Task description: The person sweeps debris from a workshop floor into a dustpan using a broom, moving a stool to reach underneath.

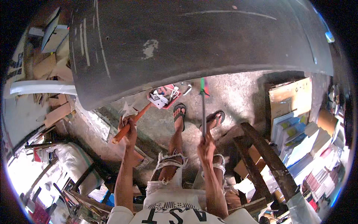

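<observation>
My left hand (128,127) is closed around an orange-brown wooden stick (122,134), which slants up to the right. A pale, pointed, star-like piece (129,110) sticks out above the same hand; I cannot tell its kind. My right hand (206,149) is closed on a long thin dark rod (203,112), held nearly upright in the view. At its far end is a green and red part (203,89). The two hands are apart, both on the near side of a large dark tabletop (209,41).
A red tray (175,103) with small tools and parts stands on the concrete floor near my sandalled feet. Stacks of books and papers (298,142) and a cardboard box (291,97) fill the right. Dark wooden beams (268,156) stand near my right side; a white sack (76,162) lies left.
</observation>
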### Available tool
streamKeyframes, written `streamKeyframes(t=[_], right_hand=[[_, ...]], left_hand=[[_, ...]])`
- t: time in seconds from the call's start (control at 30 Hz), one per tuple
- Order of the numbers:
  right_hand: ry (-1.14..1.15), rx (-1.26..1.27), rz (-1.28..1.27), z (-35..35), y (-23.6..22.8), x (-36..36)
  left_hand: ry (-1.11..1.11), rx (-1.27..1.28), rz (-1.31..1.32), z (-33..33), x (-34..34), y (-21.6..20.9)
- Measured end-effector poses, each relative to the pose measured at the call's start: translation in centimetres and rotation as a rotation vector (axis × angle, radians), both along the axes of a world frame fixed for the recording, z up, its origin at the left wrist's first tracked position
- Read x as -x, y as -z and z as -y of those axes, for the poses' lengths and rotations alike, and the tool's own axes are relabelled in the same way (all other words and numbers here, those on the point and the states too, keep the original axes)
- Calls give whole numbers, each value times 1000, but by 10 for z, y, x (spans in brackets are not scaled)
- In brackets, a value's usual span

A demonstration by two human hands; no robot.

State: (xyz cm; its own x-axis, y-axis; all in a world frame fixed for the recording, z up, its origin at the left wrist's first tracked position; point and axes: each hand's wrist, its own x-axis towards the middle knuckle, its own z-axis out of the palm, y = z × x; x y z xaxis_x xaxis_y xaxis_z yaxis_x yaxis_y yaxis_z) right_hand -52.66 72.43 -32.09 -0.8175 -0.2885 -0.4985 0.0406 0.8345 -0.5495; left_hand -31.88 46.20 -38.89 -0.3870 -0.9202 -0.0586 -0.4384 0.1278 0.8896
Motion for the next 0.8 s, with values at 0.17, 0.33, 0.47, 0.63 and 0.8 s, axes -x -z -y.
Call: streamKeyframes(t=[0.17,0.33,0.47,0.63,0.8], right_hand=[[94,-201,163,-12,-9,-15],[36,38,218,-16,127,-69],[99,111,532,17,128,-109],[438,514,579,15,25,-85],[-559,-174,-66,53,-34,14]], left_hand=[[6,266,311,0,3,-20],[30,132,230,-4,2,6],[-202,74,75,-9,-7,11],[-461,-98,-129,-39,-21,7],[-489,-148,-160,-27,-49,8]])
